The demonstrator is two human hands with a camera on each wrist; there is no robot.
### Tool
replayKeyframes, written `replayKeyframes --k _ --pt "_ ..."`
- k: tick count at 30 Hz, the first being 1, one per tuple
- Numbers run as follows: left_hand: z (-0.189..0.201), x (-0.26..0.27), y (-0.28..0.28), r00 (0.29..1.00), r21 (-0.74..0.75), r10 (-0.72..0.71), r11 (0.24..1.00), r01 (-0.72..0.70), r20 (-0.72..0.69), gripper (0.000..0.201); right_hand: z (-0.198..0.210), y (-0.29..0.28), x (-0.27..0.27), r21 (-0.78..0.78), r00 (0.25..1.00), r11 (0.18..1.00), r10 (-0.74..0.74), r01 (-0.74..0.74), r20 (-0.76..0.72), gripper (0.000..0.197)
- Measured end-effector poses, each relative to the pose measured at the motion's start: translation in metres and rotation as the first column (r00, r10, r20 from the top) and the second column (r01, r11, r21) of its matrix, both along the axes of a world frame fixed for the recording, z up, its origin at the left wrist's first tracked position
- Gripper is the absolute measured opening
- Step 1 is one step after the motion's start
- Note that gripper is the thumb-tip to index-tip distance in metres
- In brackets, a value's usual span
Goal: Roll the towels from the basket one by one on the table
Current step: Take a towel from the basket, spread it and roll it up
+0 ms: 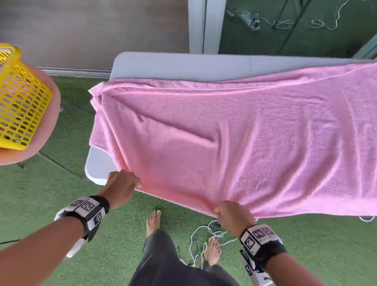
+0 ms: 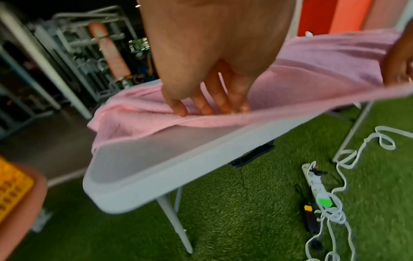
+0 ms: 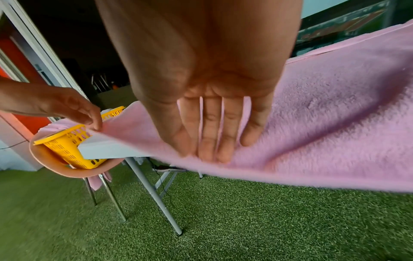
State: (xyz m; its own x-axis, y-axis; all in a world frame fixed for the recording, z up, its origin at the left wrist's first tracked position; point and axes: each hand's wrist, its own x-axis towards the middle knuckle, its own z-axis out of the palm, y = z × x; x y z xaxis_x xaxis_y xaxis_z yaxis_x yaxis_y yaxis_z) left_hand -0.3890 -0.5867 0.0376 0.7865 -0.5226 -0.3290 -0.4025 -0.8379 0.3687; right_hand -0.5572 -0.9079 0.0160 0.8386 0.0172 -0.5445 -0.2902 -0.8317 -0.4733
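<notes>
The towel [image 1: 240, 136] lies spread over the counter [image 1: 158, 63], its near edge overhanging. The left hand [image 1: 122, 183] and right hand [image 1: 231, 216] each pinch that edge. Judged step: squaring it flat; next, fold or start rolling evenly. The basket [image 1: 11, 100] sits left of the counter.

Soft daylight, wide-angle edge distortion, motion-blurred wrist views

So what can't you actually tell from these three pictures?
- Basket contents: head view cuts it at the left edge and its mesh wall hides the inside.
- Pink towel far right end: cut off by the frame edge in the head view.
- Left hand and right hand grip on the hem: head view shows only knuckles; both wrist views are blurred.
</notes>
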Motion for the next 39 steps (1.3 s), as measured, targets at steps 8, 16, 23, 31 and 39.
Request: replayKeyframes --k 8,16,23,31,39 --pt "-0.019 0.034 0.064 0.968 -0.145 0.249 0.959 -0.242 0.025 0.025 0.008 0.081 0.063 0.003 1.000 1.000 -0.007 0.007 -0.004 0.029" --pt "-0.041 0.138 0.138 0.974 -0.088 0.212 0.975 -0.206 0.075 0.040 0.011 0.238 0.173 0.088 0.988 0.996 -0.024 0.010 0.154 0.031" --pt "-0.050 0.190 0.147 0.997 -0.264 0.072 0.962 -0.076 -0.023 0.016 -0.007 0.293 0.222 -0.121 0.989 0.992 0.031 -0.014 0.144 0.060" --pt "-0.052 0.199 0.145 0.992 -0.234 -0.089 0.966 0.109 0.093 0.017 -0.017 0.297 0.245 -0.294 0.986 0.954 -0.006 0.055 0.166 0.029" --pt "-0.051 0.189 0.159 0.986 -0.109 -0.146 0.982 0.154 0.076 0.021 -0.022 0.302 0.242 -0.227 0.968 0.967 -0.062 0.119 0.242 0.044"
